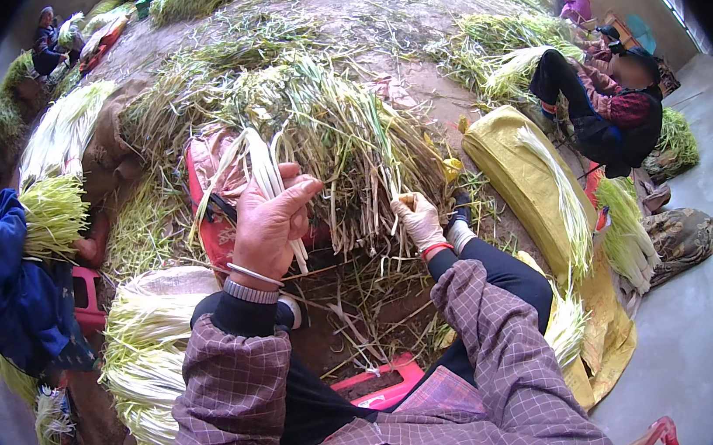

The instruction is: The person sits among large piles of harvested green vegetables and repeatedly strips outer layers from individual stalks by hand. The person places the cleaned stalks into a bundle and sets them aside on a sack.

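My left hand (271, 222), bare with a metal bangle at the wrist, is closed around several white leafy stalks (262, 160), probably blanched garlic chives, whose ends stick out above and below the fist. My right hand (419, 218), in a pale glove with a red band at the wrist, pinches a stalk (393, 182) at the right part of a heap. That heap of untrimmed green and brown stalks (334, 139) lies before me on a red support, partly hidden. Pale trimmed stalks (151, 331) are piled at my left.
A yellow woven sack (522, 170) with pale stalks on it lies at the right. A co-worker in blue (0, 283) sits close at the left, another person (626, 99) at the right. A pink plastic stool (388, 384) is between my legs. Loose leaves litter the floor.
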Motion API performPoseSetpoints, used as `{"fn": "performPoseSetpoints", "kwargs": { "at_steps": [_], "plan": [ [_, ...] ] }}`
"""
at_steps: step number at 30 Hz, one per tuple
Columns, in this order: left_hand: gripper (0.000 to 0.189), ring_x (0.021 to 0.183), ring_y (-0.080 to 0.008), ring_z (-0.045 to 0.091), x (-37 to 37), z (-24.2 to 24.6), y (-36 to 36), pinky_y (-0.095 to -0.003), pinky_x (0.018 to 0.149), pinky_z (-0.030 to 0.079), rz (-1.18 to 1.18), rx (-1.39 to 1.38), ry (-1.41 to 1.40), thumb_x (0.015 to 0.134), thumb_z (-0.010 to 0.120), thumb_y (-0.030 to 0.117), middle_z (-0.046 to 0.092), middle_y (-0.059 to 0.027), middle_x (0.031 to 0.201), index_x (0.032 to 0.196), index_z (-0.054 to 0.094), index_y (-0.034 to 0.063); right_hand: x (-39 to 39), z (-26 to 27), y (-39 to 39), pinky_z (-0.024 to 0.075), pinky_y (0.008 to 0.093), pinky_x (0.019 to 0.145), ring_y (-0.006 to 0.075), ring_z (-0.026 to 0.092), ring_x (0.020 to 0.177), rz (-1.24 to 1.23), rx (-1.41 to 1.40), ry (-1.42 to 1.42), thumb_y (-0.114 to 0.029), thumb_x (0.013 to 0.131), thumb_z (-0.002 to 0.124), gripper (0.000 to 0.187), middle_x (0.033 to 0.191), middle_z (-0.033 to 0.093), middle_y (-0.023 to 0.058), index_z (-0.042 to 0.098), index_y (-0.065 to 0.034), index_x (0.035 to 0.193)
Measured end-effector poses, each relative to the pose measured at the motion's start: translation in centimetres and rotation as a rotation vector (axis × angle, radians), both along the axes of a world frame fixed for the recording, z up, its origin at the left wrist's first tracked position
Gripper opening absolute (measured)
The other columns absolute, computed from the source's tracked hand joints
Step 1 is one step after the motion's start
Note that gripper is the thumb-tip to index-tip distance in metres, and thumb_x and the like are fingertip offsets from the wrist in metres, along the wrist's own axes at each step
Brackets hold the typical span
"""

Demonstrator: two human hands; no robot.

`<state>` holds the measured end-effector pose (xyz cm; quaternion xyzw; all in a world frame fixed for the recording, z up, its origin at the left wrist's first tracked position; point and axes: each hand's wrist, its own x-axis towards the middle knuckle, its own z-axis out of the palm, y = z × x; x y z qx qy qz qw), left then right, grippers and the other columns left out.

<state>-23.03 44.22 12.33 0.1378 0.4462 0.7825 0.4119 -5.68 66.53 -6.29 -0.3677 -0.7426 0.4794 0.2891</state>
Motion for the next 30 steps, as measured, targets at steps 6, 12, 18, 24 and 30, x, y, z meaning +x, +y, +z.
{"fn": "performPoseSetpoints", "kwargs": {
  "at_steps": [6,12,18,24,30],
  "plan": [
    [0.03,0.046,-0.005,0.043,-0.1,0.0,-0.7,-0.0194,0.04,0.032,-0.005,0.015,0.002,0.085,0.067,0.002,0.066,-0.0103,0.08,0.11,0.051,0.0025,1.0,-0.4,2.9,0.0428,0.0256,0.049,0.0081,0.054,0.053,-0.151,-0.072,0.015,-0.015,0.093,0.059,0.012,0.067,0.064,0.0017,0.064,-0.0042,0.089],
    [0.024,0.045,-0.0051,0.043,0.1,-0.1,0.5,-0.0198,0.04,0.032,-0.031,0.031,-0.019,0.087,0.067,0.009,0.064,-0.0086,0.076,0.106,0.053,0.005,-0.9,-2.0,3.1,0.0493,0.0364,0.066,0.0275,0.065,0.072,-0.096,0.367,-0.41,-0.038,0.081,0.071,0.032,0.078,0.067,0.0124,0.066,-0.0073,0.088],
    [0.024,0.045,-0.0048,0.044,0.5,-0.1,1.5,-0.0188,0.04,0.032,-0.079,-0.024,-0.019,0.087,0.068,0.011,0.063,-0.007,0.074,0.105,0.054,0.0056,-2.5,-0.6,3.0,0.0498,0.0418,0.066,0.0341,0.064,0.073,-0.098,0.337,-0.445,-0.035,0.077,0.07,0.028,0.076,0.066,0.0149,0.064,-0.0085,0.08],
    [0.025,0.044,-0.0045,0.043,0.3,-0.1,1.3,-0.0184,0.039,0.031,-0.074,-0.02,0.053,0.087,0.067,0.009,0.064,-0.008,0.074,0.107,0.052,0.0043,-0.7,6.2,-0.7,0.0418,0.0241,0.051,0.005,0.048,0.057,0.147,-0.094,0.078,-0.007,0.085,0.061,0.014,0.062,0.057,-0.0009,0.058,-0.0023,0.072],
    [0.024,0.044,-0.004,0.043,0.2,-0.4,1.0,-0.0183,0.038,0.031,-0.073,0.015,0.074,0.087,0.064,0.004,0.067,-0.0103,0.078,0.107,0.051,0.0021,0.8,10.2,-8.6,0.0465,0.0287,0.053,0.0152,0.058,0.058,0.302,0.258,0.089,-0.013,0.084,0.067,0.017,0.064,0.057,0.0081,0.059,-0.0001,0.077]
  ]
}}
